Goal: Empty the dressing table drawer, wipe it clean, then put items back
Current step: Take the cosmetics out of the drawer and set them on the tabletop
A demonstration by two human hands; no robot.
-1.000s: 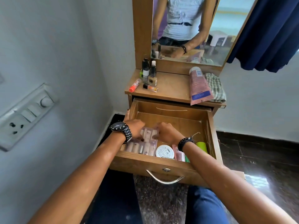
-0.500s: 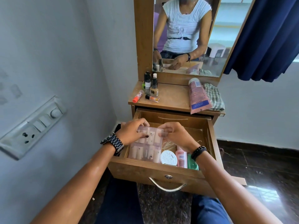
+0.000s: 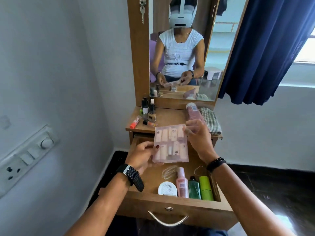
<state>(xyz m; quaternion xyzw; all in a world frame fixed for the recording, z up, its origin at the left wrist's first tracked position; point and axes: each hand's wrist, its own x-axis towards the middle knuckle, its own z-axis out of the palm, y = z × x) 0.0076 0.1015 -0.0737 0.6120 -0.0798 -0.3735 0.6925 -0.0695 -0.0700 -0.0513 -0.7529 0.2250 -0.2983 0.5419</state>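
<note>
The wooden drawer [image 3: 172,212] of the dressing table stands pulled out below me. Both hands hold a clear pink pack of small tubes [image 3: 170,143] up above the drawer, tilted toward me. My left hand [image 3: 143,156] grips its lower left edge and my right hand [image 3: 198,138] pinches its upper right corner. Inside the drawer lie a round white tin [image 3: 167,189], a pink bottle [image 3: 182,183], a dark green bottle [image 3: 194,188], a lime green tube [image 3: 206,188] and some thin wire loops [image 3: 168,172].
On the table top [image 3: 170,117] stand several small bottles [image 3: 148,109] at the left, with an orange tube [image 3: 135,122]. A pink tube [image 3: 194,113] and a checked cloth [image 3: 210,120] lie at the right. A mirror [image 3: 184,48] rises behind. A wall socket panel [image 3: 25,157] is on the left, a blue curtain [image 3: 265,48] on the right.
Both hands have lifted the pink pack of tubes out of the drawer and raised it to table-top height. The camera view has tilted upward.
</note>
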